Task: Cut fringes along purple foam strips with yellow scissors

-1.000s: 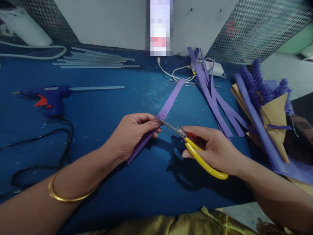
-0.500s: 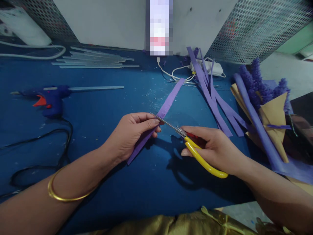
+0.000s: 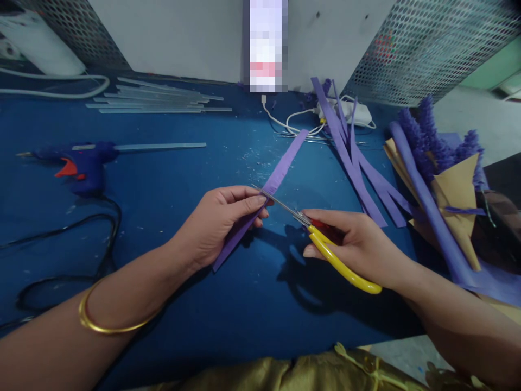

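Note:
Between thumb and fingers, my left hand [image 3: 230,220] pinches a purple paper strip [image 3: 286,162] near its middle. The strip runs diagonally, one end pointing up to the right and the other hanging below the hand. My right hand [image 3: 356,239] is wrapped round yellow-handled scissors [image 3: 342,267], whose metal blades lie across the strip just above my left thumb. Part of the red on the scissors shows behind the right fingers. Whether the blades have cut into the strip, I cannot tell.
A blue glue gun [image 3: 87,165] with a glue stick lies left, its black cord below. Several glue sticks [image 3: 158,98] lie behind it. More purple strips [image 3: 345,146] rest back right, beside a white power strip [image 3: 357,114] and a wrapped purple bouquet [image 3: 458,184]. A blurred phone [image 3: 265,43] stands at the back.
The scissors and my right hand have shifted very slightly, and the blade tips stick out a little further past the strip. My left hand keeps its hold almost unmoved.

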The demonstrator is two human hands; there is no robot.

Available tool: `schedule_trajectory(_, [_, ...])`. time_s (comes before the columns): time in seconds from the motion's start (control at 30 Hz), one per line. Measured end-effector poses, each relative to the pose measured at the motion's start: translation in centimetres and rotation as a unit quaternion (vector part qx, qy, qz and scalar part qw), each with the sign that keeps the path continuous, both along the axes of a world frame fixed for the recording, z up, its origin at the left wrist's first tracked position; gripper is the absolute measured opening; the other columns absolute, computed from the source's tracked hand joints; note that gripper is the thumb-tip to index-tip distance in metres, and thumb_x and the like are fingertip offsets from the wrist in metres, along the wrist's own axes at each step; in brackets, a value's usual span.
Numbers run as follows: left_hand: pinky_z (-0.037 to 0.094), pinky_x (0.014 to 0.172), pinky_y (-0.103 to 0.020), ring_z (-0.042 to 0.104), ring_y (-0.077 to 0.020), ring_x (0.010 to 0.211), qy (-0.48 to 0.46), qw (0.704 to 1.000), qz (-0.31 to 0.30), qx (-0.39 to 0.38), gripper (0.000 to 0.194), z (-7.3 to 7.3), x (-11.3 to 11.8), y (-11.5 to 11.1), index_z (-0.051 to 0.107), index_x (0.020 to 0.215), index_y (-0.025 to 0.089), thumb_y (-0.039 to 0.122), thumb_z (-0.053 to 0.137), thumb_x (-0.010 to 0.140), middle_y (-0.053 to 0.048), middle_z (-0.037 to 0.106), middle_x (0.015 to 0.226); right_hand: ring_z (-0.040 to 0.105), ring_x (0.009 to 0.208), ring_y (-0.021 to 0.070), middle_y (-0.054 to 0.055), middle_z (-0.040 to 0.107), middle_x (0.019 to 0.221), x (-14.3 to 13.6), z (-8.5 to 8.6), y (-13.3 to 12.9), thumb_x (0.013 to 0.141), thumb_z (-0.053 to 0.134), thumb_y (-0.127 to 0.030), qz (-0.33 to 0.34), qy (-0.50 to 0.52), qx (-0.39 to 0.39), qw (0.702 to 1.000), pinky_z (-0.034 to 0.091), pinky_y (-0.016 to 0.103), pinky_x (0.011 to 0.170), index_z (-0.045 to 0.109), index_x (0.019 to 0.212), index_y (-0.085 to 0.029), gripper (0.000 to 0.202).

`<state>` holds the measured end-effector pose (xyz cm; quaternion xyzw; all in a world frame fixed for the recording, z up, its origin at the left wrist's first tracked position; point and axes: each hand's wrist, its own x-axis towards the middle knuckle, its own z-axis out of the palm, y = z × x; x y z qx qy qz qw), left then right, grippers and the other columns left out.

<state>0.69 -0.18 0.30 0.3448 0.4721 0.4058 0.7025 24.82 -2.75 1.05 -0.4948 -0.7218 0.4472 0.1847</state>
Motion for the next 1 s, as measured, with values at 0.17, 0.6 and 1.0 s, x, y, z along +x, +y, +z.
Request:
schedule_trajectory(0.17, [0.049, 0.057, -0.015, 0.062, -0.0072, 0.056, 0.023, 1.0, 0.017, 0.005, 0.008, 0.05, 0.06, -0.2, 0.077, 0.074, 0.015, 0.021, 0.082, 0.072, -0.001, 0.071, 0.065, 0.058, 0.07, 0.0159, 0.001, 0.068, 0.083, -0.05, -0.22, 0.06, 0.081, 0.077, -0.043, -0.001, -0.029, 0.044, 0.999, 0.047, 0.026, 0.064, 0.07, 0.119, -0.022, 0.045])
schedule_trajectory(0.6, [0.05, 0.06, -0.016, 0.063, -0.0079, 0.058, 0.035, 0.999, 0.029, -0.001, 0.014, -0.1, 0.05, -0.09, 0.076, 0.072, 0.016, 0.025, 0.086, 0.068, 0.0, 0.07, 0.065, 0.059, 0.068, 0.0164, 0.001, 0.066, 0.081, -0.18, -0.05, 0.07, 0.079, 0.077, -0.053, 0.009, -0.07, 0.101, 0.992, 0.045, 0.025, 0.058, 0.07, 0.12, -0.024, 0.05])
schedule_trajectory(1.0, [0.049, 0.058, -0.016, 0.062, -0.0073, 0.055, 0.03, 0.999, 0.033, -0.004, 0.009, 0.17, 0.24, -0.2, 0.076, 0.067, 0.016, 0.02, 0.083, 0.07, -0.001, 0.07, 0.063, 0.057, 0.069, 0.015, 0.001, 0.068, 0.085, -0.07, 0.3, -0.07, 0.084, 0.074, -0.044, 0.024, -0.04, 0.05, 0.998, 0.047, 0.024, 0.063, 0.072, 0.114, -0.021, 0.037])
